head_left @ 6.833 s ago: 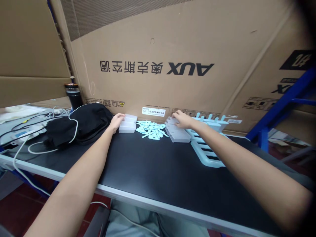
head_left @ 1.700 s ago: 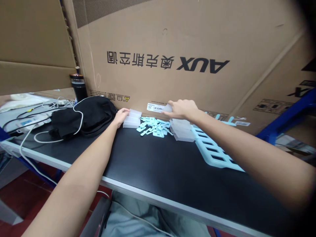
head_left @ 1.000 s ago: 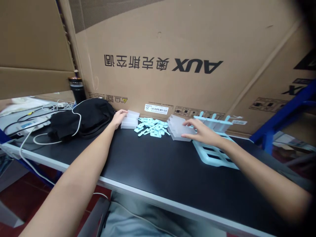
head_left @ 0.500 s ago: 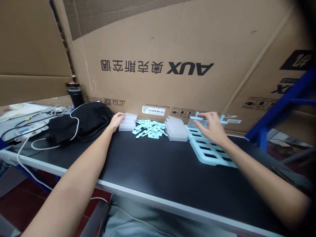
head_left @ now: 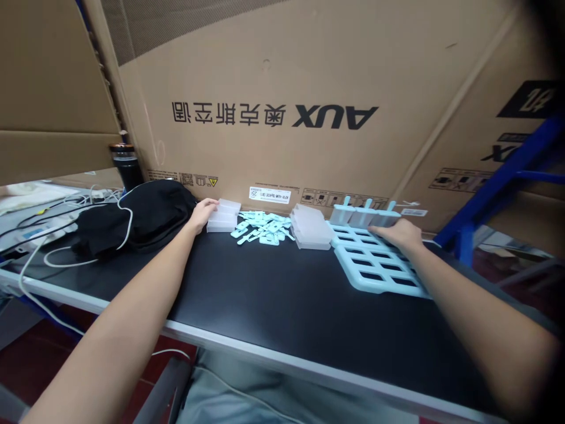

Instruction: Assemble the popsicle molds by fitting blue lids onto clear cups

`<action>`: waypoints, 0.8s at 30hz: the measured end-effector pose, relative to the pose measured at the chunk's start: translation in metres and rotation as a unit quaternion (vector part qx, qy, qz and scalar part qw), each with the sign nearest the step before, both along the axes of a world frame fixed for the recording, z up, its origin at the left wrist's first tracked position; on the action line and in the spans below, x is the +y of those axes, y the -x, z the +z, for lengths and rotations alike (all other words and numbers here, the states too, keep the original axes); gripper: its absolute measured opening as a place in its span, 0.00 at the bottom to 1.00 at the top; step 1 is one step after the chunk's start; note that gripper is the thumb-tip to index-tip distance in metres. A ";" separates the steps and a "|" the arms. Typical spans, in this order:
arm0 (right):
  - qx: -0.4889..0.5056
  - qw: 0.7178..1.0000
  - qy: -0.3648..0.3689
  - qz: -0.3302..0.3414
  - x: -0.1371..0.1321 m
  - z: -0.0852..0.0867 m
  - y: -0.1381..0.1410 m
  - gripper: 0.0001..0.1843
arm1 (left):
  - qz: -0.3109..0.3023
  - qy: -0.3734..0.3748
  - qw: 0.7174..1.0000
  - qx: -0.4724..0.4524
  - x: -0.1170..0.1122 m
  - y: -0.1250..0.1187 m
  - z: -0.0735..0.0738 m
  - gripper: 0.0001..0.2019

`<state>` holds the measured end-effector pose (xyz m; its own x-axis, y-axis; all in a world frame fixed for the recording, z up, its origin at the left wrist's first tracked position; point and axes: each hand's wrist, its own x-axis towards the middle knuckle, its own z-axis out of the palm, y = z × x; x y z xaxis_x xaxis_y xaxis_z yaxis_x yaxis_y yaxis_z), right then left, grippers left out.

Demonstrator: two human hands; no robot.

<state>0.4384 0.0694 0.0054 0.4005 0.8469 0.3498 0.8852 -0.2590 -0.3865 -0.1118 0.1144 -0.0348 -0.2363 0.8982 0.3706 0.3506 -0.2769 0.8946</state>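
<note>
My left hand point(head_left: 203, 214) rests on a stack of translucent plastic popsicle mold cups point(head_left: 223, 222), its fingers stretched over the upper left edge. Farther right, my right hand point(head_left: 402, 234) is low at the back of a light blue slotted rack point(head_left: 368, 281). Its thumb points left in front of the rightmost popsicle mold point(head_left: 383, 219); the other fingers are mostly hidden. Three molds with blue sticks stand upright in the rack's back row. Between the hands lie a pile of loose blue popsicle sticks point(head_left: 265, 227) and another stack of translucent cups point(head_left: 312, 228).
A large cardboard box point(head_left: 273, 70) stands behind the black tabletop point(head_left: 265, 288). Left of my left hand are a black bag point(head_left: 154, 215), white cables and a dark bottle point(head_left: 127, 168). A blue metal frame point(head_left: 498, 176) rises at the right.
My right hand has dropped from above the molds to the rack's level and moved right, uncovering three upright molds. My left hand stays on its stack. The view has shifted slightly.
</note>
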 end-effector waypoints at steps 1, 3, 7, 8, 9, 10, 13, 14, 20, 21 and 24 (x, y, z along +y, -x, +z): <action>0.007 0.999 0.025 -0.029 0.001 0.000 0.002 0.30 | 0.001 0.001 1.000 0.001 0.000 0.000 0.000 0.14; 0.012 0.995 0.056 -0.076 0.003 0.000 0.006 0.33 | 0.001 0.003 1.000 0.002 0.000 0.000 0.000 0.14; 0.000 0.995 0.039 -0.088 0.003 -0.004 0.009 0.39 | 0.002 0.002 1.000 0.002 0.001 0.000 0.000 0.14; -0.003 0.996 0.036 -0.084 0.003 -0.005 0.010 0.40 | 0.002 0.002 1.000 0.002 0.001 0.000 0.000 0.14; -0.008 0.996 0.036 -0.079 0.002 -0.005 0.010 0.40 | 0.001 0.002 1.000 0.001 0.001 0.000 -0.001 0.14; -0.014 0.996 0.037 -0.075 0.002 -0.005 0.010 0.40 | 0.001 0.002 1.000 0.000 0.002 0.000 -0.001 0.14; -0.030 0.996 0.033 -0.073 -0.001 -0.004 0.011 0.39 | -0.001 0.000 1.000 -0.001 0.002 0.000 -0.002 0.14; -0.032 0.996 0.031 -0.073 -0.002 -0.003 0.012 0.39 | -0.003 -0.001 1.000 0.000 0.002 0.000 -0.003 0.14; -0.039 0.991 0.042 -0.118 -0.004 0.000 0.023 0.38 | -0.003 0.004 1.000 0.001 0.003 0.002 -0.006 0.15; -0.040 0.990 0.041 -0.127 -0.003 0.000 0.025 0.37 | -0.004 0.004 1.000 0.001 0.004 0.003 -0.006 0.15; -0.039 0.989 0.033 -0.137 -0.002 -0.001 0.028 0.35 | -0.007 0.002 1.000 0.002 0.004 0.002 -0.007 0.15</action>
